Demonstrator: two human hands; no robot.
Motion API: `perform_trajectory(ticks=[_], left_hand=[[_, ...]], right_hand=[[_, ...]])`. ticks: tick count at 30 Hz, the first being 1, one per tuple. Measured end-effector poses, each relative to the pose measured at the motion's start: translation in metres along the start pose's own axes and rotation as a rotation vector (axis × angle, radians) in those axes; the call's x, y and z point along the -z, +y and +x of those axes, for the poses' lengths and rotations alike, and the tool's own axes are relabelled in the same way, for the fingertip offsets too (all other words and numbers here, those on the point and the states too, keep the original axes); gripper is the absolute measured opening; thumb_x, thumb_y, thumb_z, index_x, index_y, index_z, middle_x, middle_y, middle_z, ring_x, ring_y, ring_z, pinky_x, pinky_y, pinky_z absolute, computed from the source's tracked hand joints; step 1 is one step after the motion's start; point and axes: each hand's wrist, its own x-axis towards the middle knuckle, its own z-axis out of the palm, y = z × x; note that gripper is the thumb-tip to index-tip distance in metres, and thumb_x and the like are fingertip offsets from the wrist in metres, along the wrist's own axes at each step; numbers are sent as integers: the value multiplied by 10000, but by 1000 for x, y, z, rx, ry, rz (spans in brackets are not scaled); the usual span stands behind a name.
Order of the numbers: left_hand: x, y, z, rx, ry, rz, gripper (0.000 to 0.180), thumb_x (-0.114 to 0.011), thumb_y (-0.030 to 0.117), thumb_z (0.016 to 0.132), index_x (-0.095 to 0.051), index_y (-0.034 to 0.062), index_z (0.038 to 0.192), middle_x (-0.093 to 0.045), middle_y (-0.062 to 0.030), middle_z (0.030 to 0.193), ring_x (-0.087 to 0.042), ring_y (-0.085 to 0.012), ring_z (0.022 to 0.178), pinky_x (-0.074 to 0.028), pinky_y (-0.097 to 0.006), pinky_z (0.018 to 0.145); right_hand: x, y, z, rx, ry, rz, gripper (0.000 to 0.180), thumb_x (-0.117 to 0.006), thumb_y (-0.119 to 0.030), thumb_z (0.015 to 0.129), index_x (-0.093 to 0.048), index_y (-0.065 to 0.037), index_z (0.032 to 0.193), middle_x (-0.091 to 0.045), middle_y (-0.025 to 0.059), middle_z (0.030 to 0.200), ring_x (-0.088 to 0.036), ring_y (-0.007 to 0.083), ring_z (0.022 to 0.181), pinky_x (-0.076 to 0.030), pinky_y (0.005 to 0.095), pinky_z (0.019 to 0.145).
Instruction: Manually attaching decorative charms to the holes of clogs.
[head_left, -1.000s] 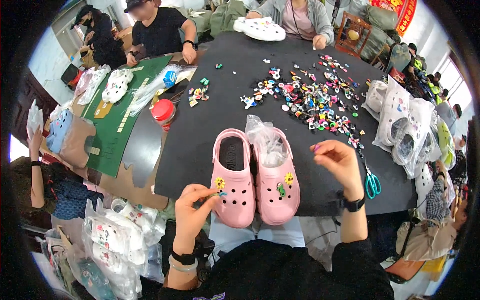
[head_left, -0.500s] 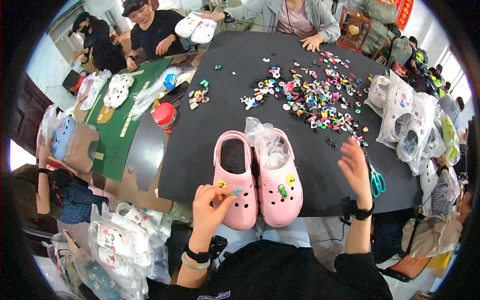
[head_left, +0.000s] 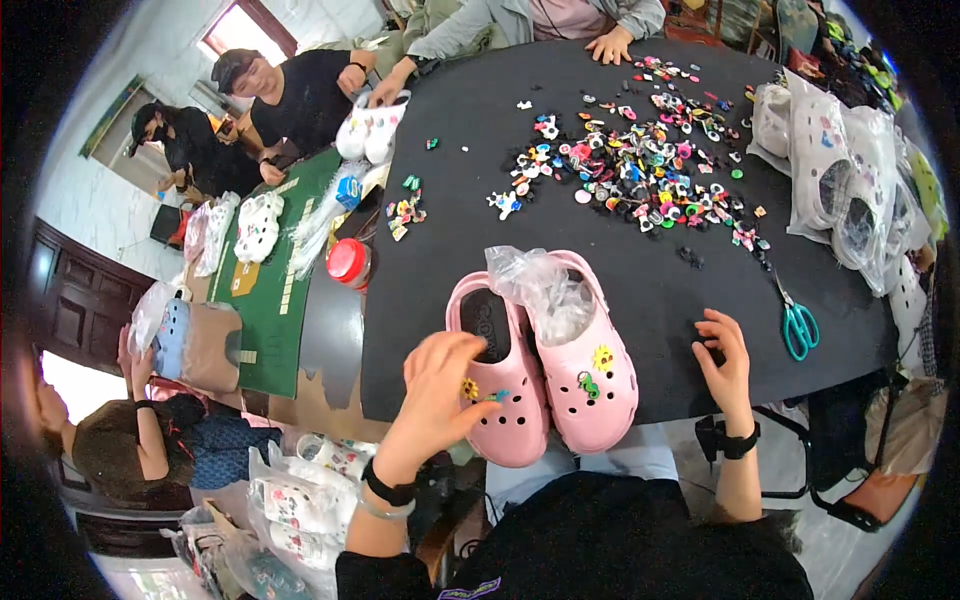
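A pair of pink clogs stands at the table's near edge. The left clog (head_left: 512,430) bears a yellow sunflower charm (head_left: 470,388) and a small blue-green charm (head_left: 497,397). On the right clog (head_left: 592,418) are a sunflower charm (head_left: 602,357) and a green seahorse charm (head_left: 588,385); clear plastic (head_left: 560,305) fills its opening. My left hand (head_left: 432,392) is open over the left clog's outer side, its thumb by the blue-green charm. Right of the pair, my right hand (head_left: 724,362) hovers near the table edge, open and holding nothing, fingers loosely bent.
A big pile of loose charms (head_left: 640,160) covers the far middle of the black table (head_left: 450,260). Teal-handled scissors (head_left: 800,328) lie at right, before bagged white clogs (head_left: 825,170). A red-lidded jar (head_left: 348,262) stands left. Across the table, a co-worker's hand touches white clogs (head_left: 368,130).
My left hand's pinch on the blue-green charm has opened, and the charm stays on the clog. My right hand has lowered. A co-worker's white clogs have come down. The whole view has shifted.
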Motion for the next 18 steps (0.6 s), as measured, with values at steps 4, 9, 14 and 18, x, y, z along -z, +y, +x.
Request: perform_trajectory(ticks=[4,9,14,18], left_hand=[[4,-25,32,-233,-433,-42,507,-844,347,620,-610,47,955,-622,-96,937,-584,-279,974,-332,-408,988],[-5,-39,67,-253,-918,-50,526,-846,438,616,-499,45,578,-485,-93,544,-463,-229,517,-376,-356,598],[-7,-33,76,-118,-1024,-88,592,-890,410,581,-443,24,539,-355,-73,504,-344,-109,493,-285,-349,456],[-13,-33,74,-161,-949,-107,607,-887,408,582,-418,28,516,-320,-79,484,-317,-127,462,-275,-351,446]], right_hand=[[-7,-14,0,100,8,-177,275,-708,-11,774,-659,-74,1037,-602,66,1222,-636,187,951,-497,298,769],[-7,-16,0,111,4,-167,229,-712,-33,770,-672,-79,991,-632,82,1157,-642,234,964,-504,304,768],[-6,-14,2,188,30,-240,170,-710,-19,748,-686,-57,912,-664,90,1059,-635,271,961,-500,348,803],[-5,-17,3,185,43,-273,125,-716,-51,747,-691,-84,865,-681,54,985,-645,254,920,-513,354,785]])
